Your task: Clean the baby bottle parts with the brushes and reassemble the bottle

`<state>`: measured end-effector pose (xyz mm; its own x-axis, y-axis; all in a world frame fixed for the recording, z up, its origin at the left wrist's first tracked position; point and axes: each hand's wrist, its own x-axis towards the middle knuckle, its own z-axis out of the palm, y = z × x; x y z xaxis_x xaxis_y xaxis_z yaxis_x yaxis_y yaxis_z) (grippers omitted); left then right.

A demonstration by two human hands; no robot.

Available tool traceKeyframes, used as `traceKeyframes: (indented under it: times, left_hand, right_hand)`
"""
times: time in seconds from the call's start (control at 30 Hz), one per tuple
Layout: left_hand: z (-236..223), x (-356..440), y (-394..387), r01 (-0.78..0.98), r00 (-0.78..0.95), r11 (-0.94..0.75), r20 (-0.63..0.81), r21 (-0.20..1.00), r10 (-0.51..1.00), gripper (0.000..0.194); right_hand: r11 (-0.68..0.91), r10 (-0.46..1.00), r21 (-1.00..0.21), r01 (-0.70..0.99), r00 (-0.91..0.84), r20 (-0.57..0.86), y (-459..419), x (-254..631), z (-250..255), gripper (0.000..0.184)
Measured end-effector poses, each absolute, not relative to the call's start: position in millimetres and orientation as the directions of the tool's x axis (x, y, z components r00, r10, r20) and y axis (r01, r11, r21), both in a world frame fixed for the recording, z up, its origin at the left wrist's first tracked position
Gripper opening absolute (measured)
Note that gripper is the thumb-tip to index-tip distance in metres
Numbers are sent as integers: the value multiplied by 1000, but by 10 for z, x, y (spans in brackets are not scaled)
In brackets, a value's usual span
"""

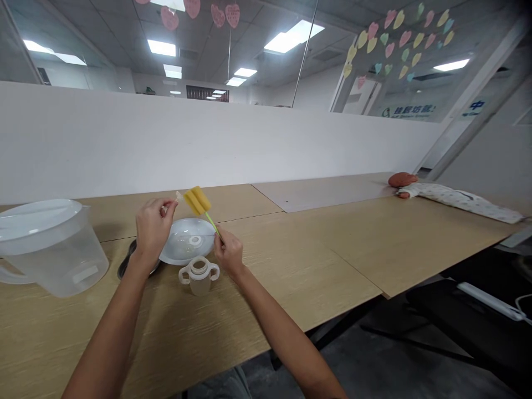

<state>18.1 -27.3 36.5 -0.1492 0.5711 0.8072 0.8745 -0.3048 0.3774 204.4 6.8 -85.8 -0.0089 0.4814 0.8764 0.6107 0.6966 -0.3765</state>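
My left hand (153, 230) is raised over the table with its fingers pinched on a small translucent piece (179, 196), which looks like a silicone bottle nipple. My right hand (230, 252) is closed around the thin green handle of a sponge brush (197, 200); its yellow sponge head points up and left, close beside the translucent piece. Below both hands lies a clear shallow bowl (172, 254) with a white ring-shaped part (195, 241) in it. In front of the bowl a two-handled baby bottle (200, 284) stands upright, its top uncovered.
A large translucent lidded pitcher (70, 255) stands at the left. A dark metal dish (124, 260) is partly hidden behind my left forearm. Far right on the table (291, 277) lies a doll in patterned white cloth (461, 200). A white partition (208, 144) runs along the back.
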Motion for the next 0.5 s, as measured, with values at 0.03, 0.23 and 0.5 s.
traceKeyframes:
  times: [0.03, 0.23, 0.5]
  left_hand:
    - [367, 176, -273, 876, -154, -298, 805, 380, 574, 31]
    - [357, 187, -268, 864, -127, -303, 758, 401, 640, 28]
    - [356, 228, -284, 815, -83, -352, 694, 460, 715, 35]
  right_hand:
    - [685, 506, -427, 590, 37, 862, 68, 2045, -856, 37]
    - [755, 429, -314, 575, -71, 901, 72, 2052, -909, 38]
    - [749, 374, -208, 630, -141, 917, 115, 2142, -926, 38]
